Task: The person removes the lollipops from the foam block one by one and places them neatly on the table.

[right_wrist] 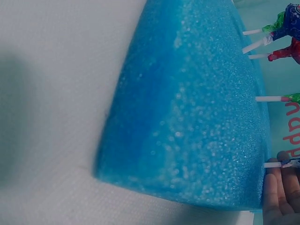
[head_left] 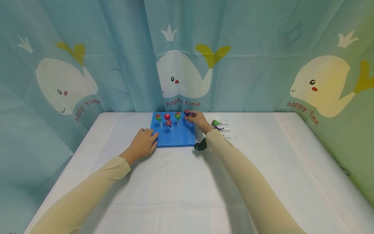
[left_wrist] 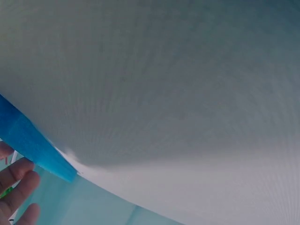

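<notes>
A blue foam board (head_left: 175,139) lies on the table with several wrapped lollipops standing in it on white sticks. At its back right, my right hand (head_left: 199,121) holds a purple-wrapped lollipop (head_left: 187,112). That lollipop's stick (right_wrist: 272,165) meets the foam beside my fingers in the right wrist view. My left hand (head_left: 142,143) rests at the board's left edge, fingers loosely extended; part of it (left_wrist: 18,190) shows in the left wrist view. Left of the held one stand a green-wrapped lollipop (head_left: 178,115), a red one (head_left: 167,116) and others.
Right of the board, a green-wrapped lollipop (head_left: 215,123) and a purple one (head_left: 217,128) lie on the white tablecloth (head_left: 181,188), with another stick (head_left: 228,134) partly behind my right sleeve. A dark object (head_left: 200,145) shows at my right wrist. A whale-print curtain (head_left: 251,78) hangs behind.
</notes>
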Tool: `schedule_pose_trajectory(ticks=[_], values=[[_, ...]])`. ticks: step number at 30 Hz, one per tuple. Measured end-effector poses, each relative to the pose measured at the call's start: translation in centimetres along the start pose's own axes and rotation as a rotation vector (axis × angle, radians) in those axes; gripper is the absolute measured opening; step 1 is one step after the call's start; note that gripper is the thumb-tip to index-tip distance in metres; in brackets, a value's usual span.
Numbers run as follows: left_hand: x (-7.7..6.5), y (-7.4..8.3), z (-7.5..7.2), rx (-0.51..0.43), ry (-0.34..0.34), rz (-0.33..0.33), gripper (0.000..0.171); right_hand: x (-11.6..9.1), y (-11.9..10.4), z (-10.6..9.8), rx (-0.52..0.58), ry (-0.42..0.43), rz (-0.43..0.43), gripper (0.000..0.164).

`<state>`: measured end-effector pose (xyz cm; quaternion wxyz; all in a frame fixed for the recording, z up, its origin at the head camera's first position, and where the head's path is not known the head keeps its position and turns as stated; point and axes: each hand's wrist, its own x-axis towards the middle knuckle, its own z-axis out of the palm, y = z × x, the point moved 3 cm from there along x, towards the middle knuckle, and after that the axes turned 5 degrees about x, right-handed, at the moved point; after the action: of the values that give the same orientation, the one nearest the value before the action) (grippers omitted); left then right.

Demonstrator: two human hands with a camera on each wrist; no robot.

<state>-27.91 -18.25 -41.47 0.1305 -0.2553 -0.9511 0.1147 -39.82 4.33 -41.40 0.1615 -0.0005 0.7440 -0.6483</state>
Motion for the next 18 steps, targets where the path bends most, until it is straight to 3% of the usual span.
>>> schedule_pose_trajectory(ticks=[9, 12, 13, 18], values=[[0.0, 0.2, -0.1, -0.009, 0.003, 0.007, 0.030, 2.0, 1.7, -0.5, -0.039, 0.005, -0.108, 0.031], [0.0, 0.2, 0.0, -0.022, 0.010, 0.008, 0.030, 1.7, 1.5, -0.4, -0.031, 0.016, -0.087, 0.032], [0.0, 0.2, 0.0, -0.025, 0.013, 0.009, 0.030, 0.4, 0.5, -0.1, -0.049, 0.040, -0.044, 0.034], [0.0, 0.1, 0.1, -0.046, 0.028, 0.017, 0.030, -1.4, -0.9, -0.1, 0.014, 0.059, -0.028, 0.034]])
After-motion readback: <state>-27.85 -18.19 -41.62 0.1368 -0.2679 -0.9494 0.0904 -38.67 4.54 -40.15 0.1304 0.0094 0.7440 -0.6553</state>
